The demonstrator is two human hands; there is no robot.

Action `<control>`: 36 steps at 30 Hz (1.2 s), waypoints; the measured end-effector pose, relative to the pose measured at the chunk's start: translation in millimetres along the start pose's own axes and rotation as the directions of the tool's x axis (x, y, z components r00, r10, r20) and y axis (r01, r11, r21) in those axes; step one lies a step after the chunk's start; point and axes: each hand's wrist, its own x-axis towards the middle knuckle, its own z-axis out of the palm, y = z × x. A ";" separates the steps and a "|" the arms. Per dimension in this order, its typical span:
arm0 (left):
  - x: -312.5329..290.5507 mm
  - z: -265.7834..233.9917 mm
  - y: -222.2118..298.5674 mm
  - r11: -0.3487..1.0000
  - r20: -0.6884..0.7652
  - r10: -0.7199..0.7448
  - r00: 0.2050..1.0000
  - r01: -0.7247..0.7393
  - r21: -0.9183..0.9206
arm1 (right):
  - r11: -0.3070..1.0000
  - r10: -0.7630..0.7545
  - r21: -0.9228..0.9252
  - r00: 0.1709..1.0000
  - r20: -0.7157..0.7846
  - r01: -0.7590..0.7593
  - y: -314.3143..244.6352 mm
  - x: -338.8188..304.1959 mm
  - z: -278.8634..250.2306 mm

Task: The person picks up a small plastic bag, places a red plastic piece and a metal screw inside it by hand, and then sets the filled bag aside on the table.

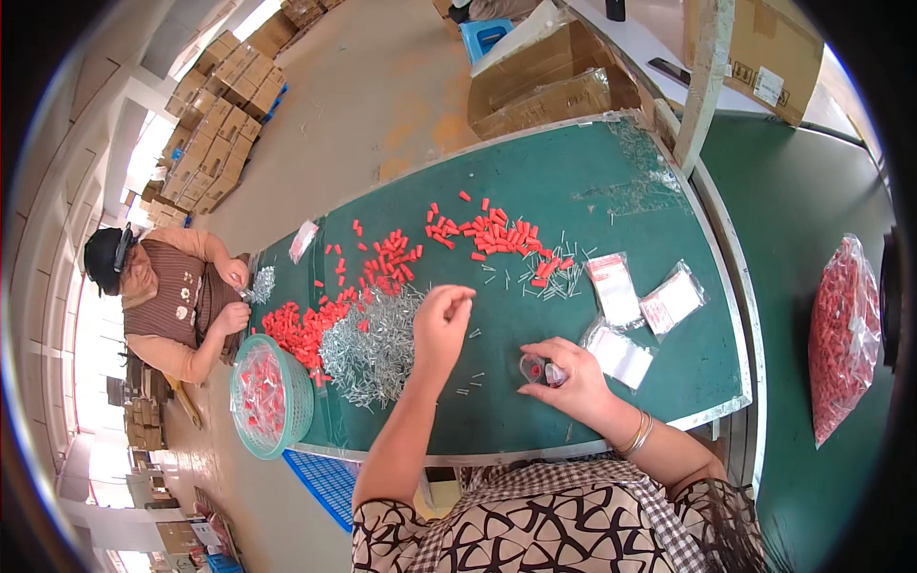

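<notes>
Screws (368,349) lie heaped on the green worktop (573,181) just left of the left hand (441,320), whose grip is pinched together on something too small to tell. Right of it, the right hand (568,377) is clamped on a small clear bag (537,369) holding red pieces.

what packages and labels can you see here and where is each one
Small clear bag: in the right hand, red pieces inside.
Three flat clear bags with red-and-white content: on the green table, right of the hands.
Large clear bag of red pieces: far right.
Cardboard box with white label: top right, brown.
Open cardboard boxes: beyond the table.
Stacked cartons: upper left, along the wall.
Green basket of filled bags: table's left end.
</notes>
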 end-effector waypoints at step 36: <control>-76.3 31.2 54.0 0.992 0.208 0.129 0.970 -0.127 -0.022 | 0.970 -0.127 -0.222 0.983 -0.135 0.095 8.5 -2.1 7.2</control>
